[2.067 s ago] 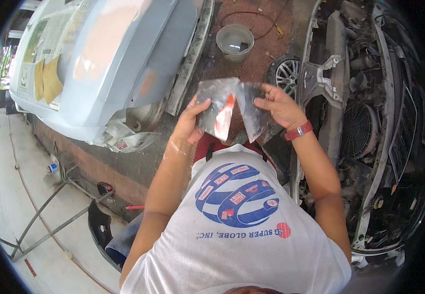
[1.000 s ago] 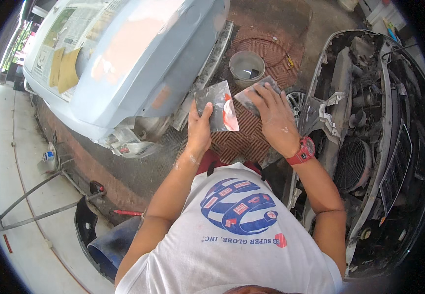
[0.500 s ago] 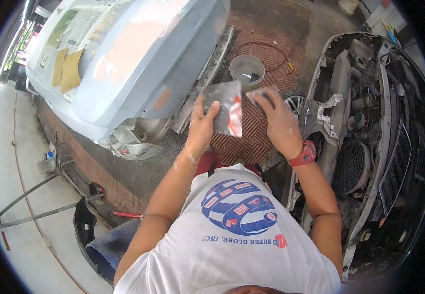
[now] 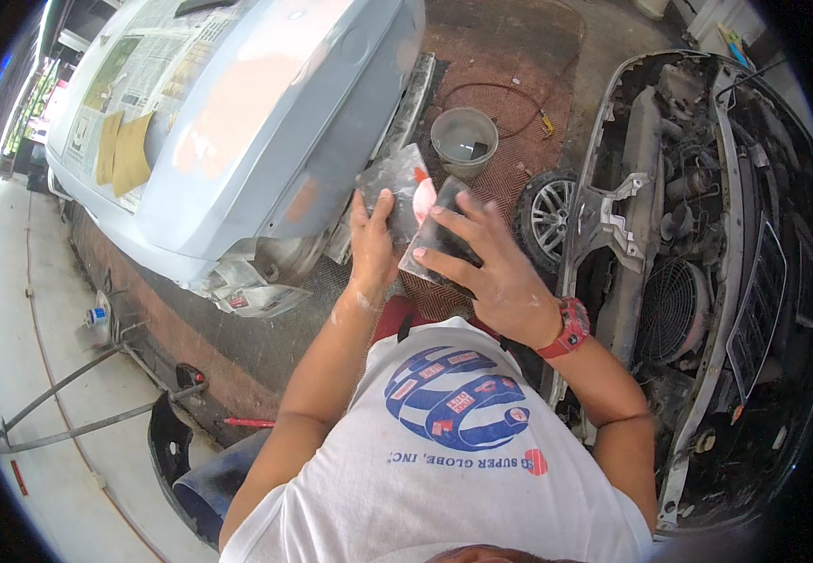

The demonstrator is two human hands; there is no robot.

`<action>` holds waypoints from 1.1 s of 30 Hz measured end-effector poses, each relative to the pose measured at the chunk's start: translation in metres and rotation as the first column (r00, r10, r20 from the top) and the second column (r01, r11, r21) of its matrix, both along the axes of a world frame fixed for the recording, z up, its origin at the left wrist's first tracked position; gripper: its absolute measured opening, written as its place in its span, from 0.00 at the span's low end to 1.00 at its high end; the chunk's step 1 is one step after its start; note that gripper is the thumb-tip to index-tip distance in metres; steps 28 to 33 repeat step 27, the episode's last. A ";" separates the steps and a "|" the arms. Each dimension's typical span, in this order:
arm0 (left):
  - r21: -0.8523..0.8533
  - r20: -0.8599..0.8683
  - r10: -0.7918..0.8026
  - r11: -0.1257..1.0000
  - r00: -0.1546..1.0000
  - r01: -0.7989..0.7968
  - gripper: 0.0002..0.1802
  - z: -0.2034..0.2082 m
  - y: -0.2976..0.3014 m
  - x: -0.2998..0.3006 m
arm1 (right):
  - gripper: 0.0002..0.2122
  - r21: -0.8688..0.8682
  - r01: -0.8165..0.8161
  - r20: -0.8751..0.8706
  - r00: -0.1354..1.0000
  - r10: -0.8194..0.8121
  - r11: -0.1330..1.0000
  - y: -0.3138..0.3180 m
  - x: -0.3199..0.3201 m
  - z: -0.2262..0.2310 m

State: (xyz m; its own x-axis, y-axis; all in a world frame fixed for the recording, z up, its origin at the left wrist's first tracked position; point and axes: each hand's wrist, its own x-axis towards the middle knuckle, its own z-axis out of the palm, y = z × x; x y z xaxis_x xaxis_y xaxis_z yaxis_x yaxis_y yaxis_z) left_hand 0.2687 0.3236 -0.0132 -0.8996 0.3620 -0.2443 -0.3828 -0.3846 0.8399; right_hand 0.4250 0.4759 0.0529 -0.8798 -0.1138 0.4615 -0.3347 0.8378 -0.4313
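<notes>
My left hand [image 4: 370, 246] grips a thin grey rectangular mixing plate [image 4: 389, 194] by its lower edge, thumb on top. Near the plate's right edge lies a dab of pale pink filler paste [image 4: 425, 199] with a bright red streak above it. In my right hand [image 4: 509, 281] is a dark, flat, rectangular putty spreader [image 4: 446, 235], fingers spread across its face and the thumb side underneath hidden. The spreader overlaps the plate's right side beside the paste; whether the two touch I cannot tell.
A grey-primed car body panel [image 4: 280, 122] with peach patches stands at upper left, carrying newspaper and yellow sandpaper sheets [image 4: 129, 155]. Beyond my hands sit a water bucket [image 4: 463, 141] and a coiled hose [image 4: 509, 87]. On the right are a wheel [image 4: 550, 218] and an opened car front [image 4: 674, 216].
My right hand has moved left and down, bringing the spreader over the plate's right side. The left hand has shifted slightly left and the plate has tilted.
</notes>
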 end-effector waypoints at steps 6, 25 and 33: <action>0.061 0.056 -0.183 0.982 0.982 0.179 0.23 0.020 0.007 0.017 | 0.30 0.235 0.267 0.209 0.925 -0.317 0.934 0.031 -0.012 -0.058; 0.021 0.096 -0.220 0.975 0.971 0.219 0.33 0.035 -0.001 0.012 | 0.21 -0.927 0.280 0.239 0.954 0.183 -0.248 0.045 -0.011 -0.066; 0.017 0.153 -0.324 0.945 0.933 0.326 0.34 0.026 -0.005 0.010 | 0.22 -0.870 0.196 0.124 0.975 0.184 -0.451 0.059 -0.016 -0.057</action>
